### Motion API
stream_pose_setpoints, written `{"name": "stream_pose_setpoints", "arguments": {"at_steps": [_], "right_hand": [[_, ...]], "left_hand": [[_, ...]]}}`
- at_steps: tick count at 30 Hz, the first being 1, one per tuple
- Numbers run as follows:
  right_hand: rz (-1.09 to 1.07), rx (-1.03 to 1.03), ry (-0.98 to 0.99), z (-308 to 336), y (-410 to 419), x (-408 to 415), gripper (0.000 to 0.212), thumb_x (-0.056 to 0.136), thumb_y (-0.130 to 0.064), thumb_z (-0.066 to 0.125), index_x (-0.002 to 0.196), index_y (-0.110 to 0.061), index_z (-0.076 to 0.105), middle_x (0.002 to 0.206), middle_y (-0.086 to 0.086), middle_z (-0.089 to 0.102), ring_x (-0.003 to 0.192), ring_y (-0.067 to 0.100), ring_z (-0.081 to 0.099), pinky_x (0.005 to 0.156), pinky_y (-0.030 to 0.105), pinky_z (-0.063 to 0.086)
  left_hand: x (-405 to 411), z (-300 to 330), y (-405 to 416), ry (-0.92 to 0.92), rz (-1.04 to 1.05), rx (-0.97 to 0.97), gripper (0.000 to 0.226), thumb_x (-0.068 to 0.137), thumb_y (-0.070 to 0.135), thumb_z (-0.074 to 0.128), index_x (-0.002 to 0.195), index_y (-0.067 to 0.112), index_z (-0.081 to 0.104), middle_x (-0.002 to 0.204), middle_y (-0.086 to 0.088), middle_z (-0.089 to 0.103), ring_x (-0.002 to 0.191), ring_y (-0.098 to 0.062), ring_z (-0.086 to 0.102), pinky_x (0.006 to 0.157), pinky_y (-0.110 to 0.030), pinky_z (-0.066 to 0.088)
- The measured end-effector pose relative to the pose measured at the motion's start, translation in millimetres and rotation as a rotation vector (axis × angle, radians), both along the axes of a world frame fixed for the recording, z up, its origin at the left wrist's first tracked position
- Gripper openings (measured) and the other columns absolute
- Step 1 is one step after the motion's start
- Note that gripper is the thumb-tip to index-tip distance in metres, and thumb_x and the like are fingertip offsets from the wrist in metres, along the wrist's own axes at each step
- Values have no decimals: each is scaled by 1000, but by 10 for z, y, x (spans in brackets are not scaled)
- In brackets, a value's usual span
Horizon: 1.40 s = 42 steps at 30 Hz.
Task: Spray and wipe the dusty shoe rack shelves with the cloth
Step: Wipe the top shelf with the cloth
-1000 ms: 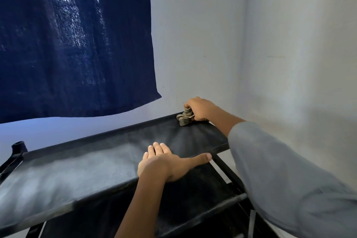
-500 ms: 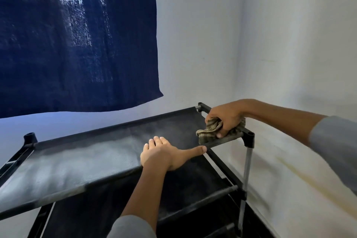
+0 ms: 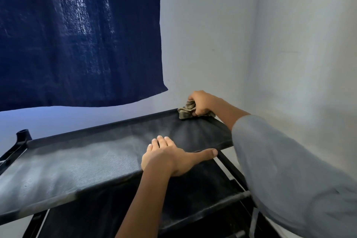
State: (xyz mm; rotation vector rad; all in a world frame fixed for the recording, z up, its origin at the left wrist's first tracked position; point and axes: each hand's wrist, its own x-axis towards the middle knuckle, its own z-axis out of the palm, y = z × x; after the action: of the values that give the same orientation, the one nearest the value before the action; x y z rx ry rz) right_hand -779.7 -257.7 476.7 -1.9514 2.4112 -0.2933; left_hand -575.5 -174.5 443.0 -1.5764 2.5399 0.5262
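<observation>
The black shoe rack's top shelf [image 3: 81, 162] is a dark fabric sheet, grey with dust over its left and middle, darker at the right end. My right hand [image 3: 202, 102] grips a crumpled olive-brown cloth [image 3: 186, 110] against the shelf's far right corner, beside the wall. My left hand [image 3: 170, 156] lies flat on the shelf's front edge near the middle, fingers straight and thumb stretched out to the right. No spray bottle is in view.
A lower shelf [image 3: 193, 199] of the rack shows beneath the top one. A dark blue curtain [image 3: 77, 35] hangs behind the rack at the upper left. White walls [image 3: 299, 54] meet in a corner close to the rack's right end.
My right hand has carried the cloth from the shelf's front right corner to the far right corner. My left hand has stayed flat on the front edge.
</observation>
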Motion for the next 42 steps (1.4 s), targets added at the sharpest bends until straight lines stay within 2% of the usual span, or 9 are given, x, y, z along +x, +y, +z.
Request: {"name": "stream_pose_setpoints", "arguments": {"at_steps": [6, 8, 12, 17, 23, 25, 29, 36, 42], "right_hand": [[30, 157, 37, -30, 231, -49, 43, 78, -19, 75, 117, -18, 56, 114, 6, 60, 101, 26, 61, 83, 36, 53], [68, 275, 56, -4, 419, -58, 37, 78, -23, 75, 109, -23, 55, 111, 4, 61, 98, 25, 61, 87, 44, 53], [130, 479, 100, 168, 826, -27, 19, 81, -28, 70, 85, -30, 53, 97, -1, 63, 92, 20, 61, 89, 42, 51], [119, 704, -211, 542, 1143, 36, 9, 91, -8, 59, 85, -13, 56, 82, 4, 62, 79, 19, 60, 74, 32, 53], [30, 136, -592, 475, 1484, -74, 12, 87, -8, 66, 81, -13, 57, 80, 2, 64, 78, 16, 62, 70, 26, 49], [-4, -106, -765, 360, 1599, -111, 12, 87, -7, 66, 79, -12, 58, 79, 3, 63, 79, 18, 62, 74, 28, 51], [-127, -436, -1174, 305, 1808, -152, 15, 86, -5, 67, 100, -5, 62, 99, 12, 68, 96, 28, 65, 86, 39, 53], [-69, -551, -1412, 463, 2080, 95, 25, 85, -9, 66, 109, -3, 62, 106, 14, 67, 96, 26, 66, 92, 45, 51], [8, -513, -1400, 344, 2119, 636, 32, 83, -18, 71, 111, -11, 59, 104, 12, 69, 93, 28, 67, 77, 41, 55]], "left_hand": [[1, 2, 12, 10, 8, -34, 148, 44, 104, 26, 156, 10, 4, 165, -6, 1, 151, -24, 3, 120, -43, 12], [7, 22, 42, 4, 7, -56, 146, 46, 104, 26, 156, 10, 7, 164, -7, 4, 151, -26, 6, 119, -43, 13], [8, 47, 77, 2, 14, -76, 145, 48, 103, 26, 156, 9, 8, 164, -8, 6, 150, -27, 8, 119, -43, 14], [37, 58, 140, 21, 11, -102, 143, 50, 103, 28, 156, 8, 9, 164, -8, 8, 150, -26, 9, 119, -42, 13], [129, 44, 220, 217, 15, -308, 121, 53, 100, 39, 136, 12, 43, 140, -1, 50, 133, -25, 39, 102, -37, 39], [187, 31, 306, 368, -64, -407, 110, 64, 91, 47, 144, 17, 34, 149, 4, 42, 139, -23, 32, 104, -37, 38], [416, 65, 510, 556, -195, -519, 95, 85, 67, 54, 156, 22, 11, 164, 8, 9, 150, -15, 3, 119, -29, 8], [1207, -53, 599, 537, 43, -599, 84, 88, 60, 54, 154, 21, 20, 162, 4, 18, 150, -21, 12, 119, -35, 14], [1942, -290, 649, 475, 251, -588, 81, 90, 59, 51, 154, 19, 22, 162, 1, 20, 150, -27, 11, 118, -42, 21]]}}
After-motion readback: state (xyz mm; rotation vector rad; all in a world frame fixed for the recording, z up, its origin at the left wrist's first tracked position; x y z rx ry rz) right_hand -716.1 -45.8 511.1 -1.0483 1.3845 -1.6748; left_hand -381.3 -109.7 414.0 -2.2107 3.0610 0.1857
